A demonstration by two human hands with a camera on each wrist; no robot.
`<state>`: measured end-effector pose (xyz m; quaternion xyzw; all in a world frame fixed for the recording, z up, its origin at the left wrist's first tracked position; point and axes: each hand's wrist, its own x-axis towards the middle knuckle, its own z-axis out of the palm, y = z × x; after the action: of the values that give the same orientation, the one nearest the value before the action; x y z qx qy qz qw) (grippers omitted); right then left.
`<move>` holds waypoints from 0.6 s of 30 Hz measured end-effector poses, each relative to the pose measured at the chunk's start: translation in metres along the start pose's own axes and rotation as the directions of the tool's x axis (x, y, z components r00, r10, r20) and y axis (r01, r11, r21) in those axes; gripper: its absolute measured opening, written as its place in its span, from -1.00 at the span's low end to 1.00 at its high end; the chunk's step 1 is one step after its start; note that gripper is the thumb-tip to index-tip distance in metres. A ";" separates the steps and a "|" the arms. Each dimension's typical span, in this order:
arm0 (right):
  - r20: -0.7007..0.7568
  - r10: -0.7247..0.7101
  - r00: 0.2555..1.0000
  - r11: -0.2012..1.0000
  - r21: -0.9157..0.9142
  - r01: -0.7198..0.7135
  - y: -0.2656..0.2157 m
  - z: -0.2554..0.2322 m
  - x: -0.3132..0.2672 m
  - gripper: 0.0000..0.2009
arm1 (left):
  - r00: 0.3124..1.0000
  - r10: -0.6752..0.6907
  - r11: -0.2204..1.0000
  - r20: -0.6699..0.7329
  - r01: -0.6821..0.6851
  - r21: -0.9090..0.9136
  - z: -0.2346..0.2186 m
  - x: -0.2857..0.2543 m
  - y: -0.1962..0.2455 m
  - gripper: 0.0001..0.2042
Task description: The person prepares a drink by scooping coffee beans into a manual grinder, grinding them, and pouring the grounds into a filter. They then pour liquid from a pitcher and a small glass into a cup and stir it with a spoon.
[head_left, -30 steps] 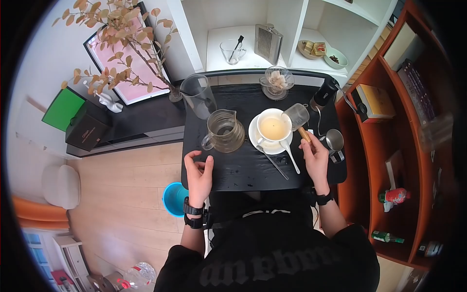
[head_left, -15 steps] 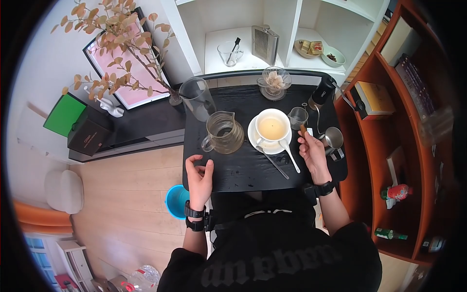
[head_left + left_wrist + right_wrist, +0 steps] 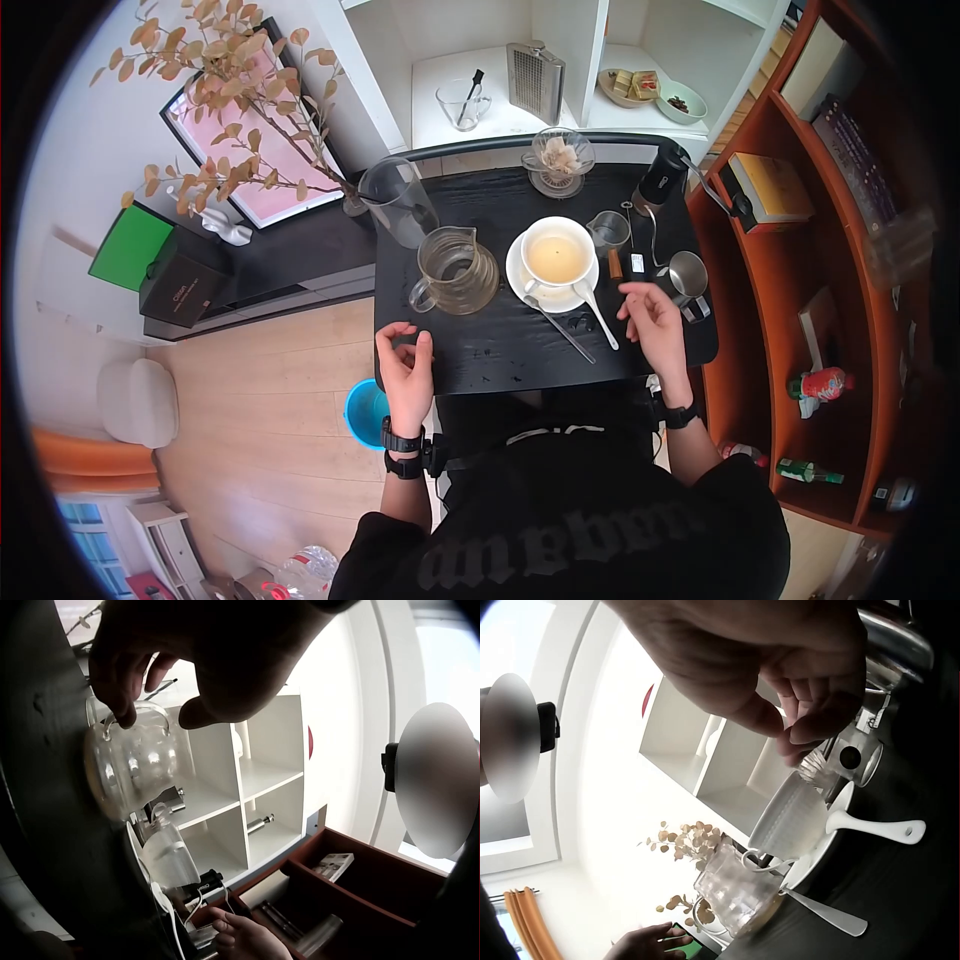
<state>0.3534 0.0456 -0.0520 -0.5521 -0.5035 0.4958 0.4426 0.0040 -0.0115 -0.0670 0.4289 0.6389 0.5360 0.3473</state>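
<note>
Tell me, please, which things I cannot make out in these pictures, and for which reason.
Head view: the middle of the saucer, covered by the white cup.
Head view: the marks on the small white label, too small to read.
Head view: part of the plastic bottle, cut off by the bottom edge.
Right wrist view: part of the metal pitcher, behind the right hand.

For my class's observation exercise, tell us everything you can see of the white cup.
The white cup looks ceramic, with a wide round mouth, faintly textured wall and a loop handle on its near side. It holds pale tan liquid and stands upright on the white saucer. Neither the left hand nor the right hand touches it; whether the white spoon does, I cannot tell.
</note>
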 end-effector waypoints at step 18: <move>0.042 -0.062 0.997 0.763 -0.642 0.074 -0.008 0.009 -0.027 -0.78 | 0.995 0.077 0.985 -0.058 -0.085 -0.148 0.003 -0.001 0.001 -0.81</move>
<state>0.3439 0.0191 -0.0421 -0.6470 -0.6666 0.2822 0.2398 0.0072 -0.0112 -0.0668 0.4131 0.5876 0.6073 0.3395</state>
